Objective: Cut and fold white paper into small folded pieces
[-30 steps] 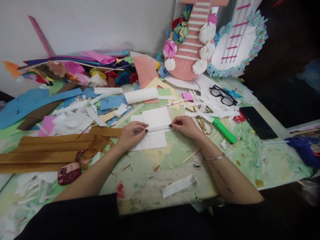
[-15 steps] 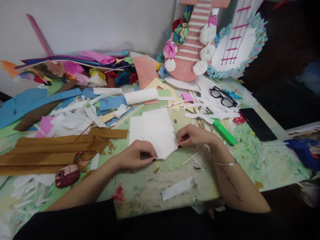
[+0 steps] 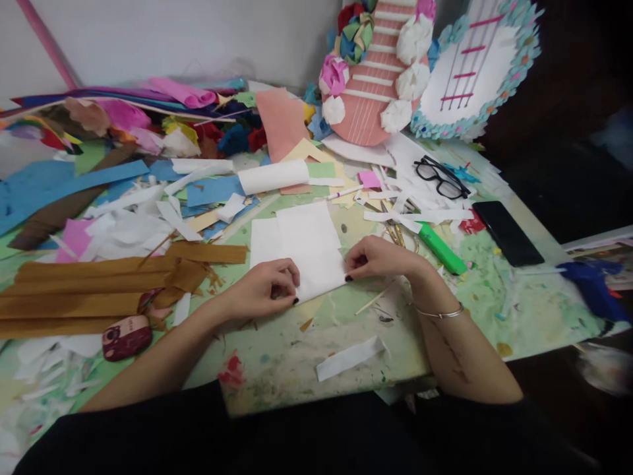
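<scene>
Because it looks light, thin and easily creased, the white paper suits corner holds; left hand and right hand pinch its near edge, fingers nearly closed.

From my end I see a smooth, pale grey wall behind a green tabletop, its surface blotched with stains. The light looks soft and dim; past the wall on my right, I see only deep, murky shadow.
</scene>
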{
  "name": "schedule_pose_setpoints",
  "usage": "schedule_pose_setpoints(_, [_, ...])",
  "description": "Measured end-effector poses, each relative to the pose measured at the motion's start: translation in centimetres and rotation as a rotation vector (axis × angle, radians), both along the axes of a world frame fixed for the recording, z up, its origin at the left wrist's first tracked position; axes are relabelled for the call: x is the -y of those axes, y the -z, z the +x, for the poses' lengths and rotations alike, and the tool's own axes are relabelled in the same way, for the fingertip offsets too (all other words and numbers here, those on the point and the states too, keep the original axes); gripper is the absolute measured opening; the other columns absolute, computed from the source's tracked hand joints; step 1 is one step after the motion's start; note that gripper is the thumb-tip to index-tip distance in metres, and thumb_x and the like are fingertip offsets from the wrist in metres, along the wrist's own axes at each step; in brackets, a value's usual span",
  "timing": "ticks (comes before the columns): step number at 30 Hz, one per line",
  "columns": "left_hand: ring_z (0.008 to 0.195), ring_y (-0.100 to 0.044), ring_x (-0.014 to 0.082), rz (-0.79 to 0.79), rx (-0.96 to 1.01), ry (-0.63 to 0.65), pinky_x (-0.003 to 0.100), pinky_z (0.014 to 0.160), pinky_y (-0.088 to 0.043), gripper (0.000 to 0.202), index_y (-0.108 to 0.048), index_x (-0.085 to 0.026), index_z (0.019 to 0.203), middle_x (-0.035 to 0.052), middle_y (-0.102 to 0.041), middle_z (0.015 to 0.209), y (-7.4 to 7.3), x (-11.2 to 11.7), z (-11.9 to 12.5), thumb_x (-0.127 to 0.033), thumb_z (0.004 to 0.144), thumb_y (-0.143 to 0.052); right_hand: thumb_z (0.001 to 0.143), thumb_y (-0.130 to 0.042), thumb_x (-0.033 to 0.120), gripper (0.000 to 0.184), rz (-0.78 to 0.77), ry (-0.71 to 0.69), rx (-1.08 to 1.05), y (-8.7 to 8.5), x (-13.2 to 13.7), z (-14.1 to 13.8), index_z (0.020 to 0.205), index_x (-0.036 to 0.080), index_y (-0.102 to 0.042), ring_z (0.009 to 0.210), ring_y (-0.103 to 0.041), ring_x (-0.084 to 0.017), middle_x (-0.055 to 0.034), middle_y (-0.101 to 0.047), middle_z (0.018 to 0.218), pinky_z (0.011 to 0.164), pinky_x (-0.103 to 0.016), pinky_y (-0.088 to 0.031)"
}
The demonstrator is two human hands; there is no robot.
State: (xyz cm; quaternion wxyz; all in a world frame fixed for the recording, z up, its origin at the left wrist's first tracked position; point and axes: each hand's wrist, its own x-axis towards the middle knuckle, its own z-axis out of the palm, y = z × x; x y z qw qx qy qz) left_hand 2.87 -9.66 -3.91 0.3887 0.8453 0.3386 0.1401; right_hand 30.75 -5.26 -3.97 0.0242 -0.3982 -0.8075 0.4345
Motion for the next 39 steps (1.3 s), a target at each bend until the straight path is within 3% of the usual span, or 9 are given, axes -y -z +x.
schedule_pose_setpoints(4, [0.060,-0.051,0.0091,-0.012,-0.060,-0.048,0.023,0.055,-0.041,0.013,-0.066,-0.018,0.065,0.0026,-0.060,0.086,0.0,0.1,0.2,-0.017,0.074,-0.056,0.072,-0.064,0.021,0.010,0.006,0.024,0.016,-0.3,0.2,-0.2,0.063,0.016,-0.067,0.054,-0.046,-0.009,0.0019,-0.056,0.056,0.053,-0.024,-0.032])
schedule_pose_setpoints(8, [0.069,-0.053,0.0129,0.048,-0.148,-0.084,0.026,0.062,-0.042,0.010,-0.061,-0.017,0.062,0.0024,-0.056,0.083,-0.2,0.8,0.7,-0.017,0.071,-0.056,0.071,-0.063,0.020,0.011,0.033,0.038,0.037,-0.7,0.5,-0.5,0.061,0.016,-0.064,0.053,-0.045,-0.008,0.0023,-0.055,0.055,0.053,-0.024,-0.032])
schedule_pose_setpoints(15, [0.066,-0.051,0.0134,0.139,-0.271,-0.133,0.028,0.061,-0.039,0.007,-0.055,-0.018,0.063,0.0012,-0.054,0.083,0.3,1.6,1.3,-0.018,0.070,-0.054,0.070,-0.065,0.018,0.012,0.095,0.062,0.099,-0.8,0.8,-1.0,0.059,0.016,-0.061,0.051,-0.042,-0.008,0.0027,-0.054,0.055,0.053,-0.025,-0.031])
schedule_pose_setpoints(25, [0.071,-0.051,0.0130,0.079,-0.351,-0.120,0.027,0.065,-0.038,0.006,-0.054,-0.017,0.066,0.0005,-0.053,0.084,-0.4,1.5,1.5,-0.020,0.071,-0.052,0.068,-0.065,0.021,0.008,0.103,0.063,0.173,-1.2,0.8,-1.2,0.063,0.016,-0.064,0.054,-0.046,-0.008,0.0027,-0.056,0.057,0.055,-0.024,-0.031])
schedule_pose_setpoints(27, [0.073,-0.050,0.0137,0.096,-0.361,-0.120,0.027,0.065,-0.038,0.004,-0.055,-0.017,0.072,0.0010,-0.052,0.086,-0.4,1.5,1.5,-0.020,0.071,-0.053,0.068,-0.066,0.021,0.008,0.114,0.068,0.189,-1.2,0.8,-1.2,0.063,0.016,-0.065,0.054,-0.046,-0.008,0.0027,-0.056,0.057,0.055,-0.024,-0.031])
schedule_pose_setpoints(30, [0.078,-0.051,0.0144,0.111,-0.357,-0.082,0.027,0.067,-0.040,0.027,-0.061,-0.022,0.099,0.0026,-0.049,0.097,-0.5,1.5,1.4,-0.020,0.073,-0.053,0.067,-0.066,0.022,0.008,0.119,0.073,0.193,-1.1,0.8,-1.2,0.062,0.016,-0.064,0.054,-0.047,-0.008,0.0024,-0.057,0.057,0.054,-0.024,-0.031])
schedule_pose_setpoints(33, [0.075,-0.051,0.0121,0.131,-0.393,0.012,0.026,0.066,-0.039,0.049,-0.055,-0.041,0.123,0.0017,-0.045,0.105,-0.5,1.6,1.2,-0.020,0.080,-0.049,0.067,-0.066,0.022,0.008,0.118,0.076,0.193,-1.1,0.9,-1.3,0.062,0.016,-0.064,0.055,-0.047,-0.009,0.0020,-0.057,0.057,0.054,-0.024,-0.031])
schedule_pose_setpoints(36, [0.067,-0.048,0.0101,0.202,-0.454,0.071,0.026,0.062,-0.037,0.052,-0.049,-0.051,0.127,0.0017,-0.044,0.105,-0.5,1.8,1.1,-0.021,0.084,-0.047,0.067,-0.066,0.022,0.008,0.126,0.086,0.208,-1.2,0.9,-1.4,0.062,0.016,-0.064,0.055,-0.048,-0.009,0.0017,-0.057,0.057,0.054,-0.024,-0.031])
schedule_pose_setpoints(39, [0.069,-0.048,0.0111,0.261,-0.468,0.088,0.026,0.061,-0.036,0.050,-0.050,-0.048,0.128,0.0035,-0.045,0.106,-0.7,2.0,1.1,-0.021,0.086,-0.045,0.067,-0.067,0.023,0.010,0.137,0.101,0.231,-1.3,1.0,-1.3,0.061,0.016,-0.063,0.054,-0.047,-0.009,0.0019,-0.057,0.056,0.053,-0.024,-0.030])
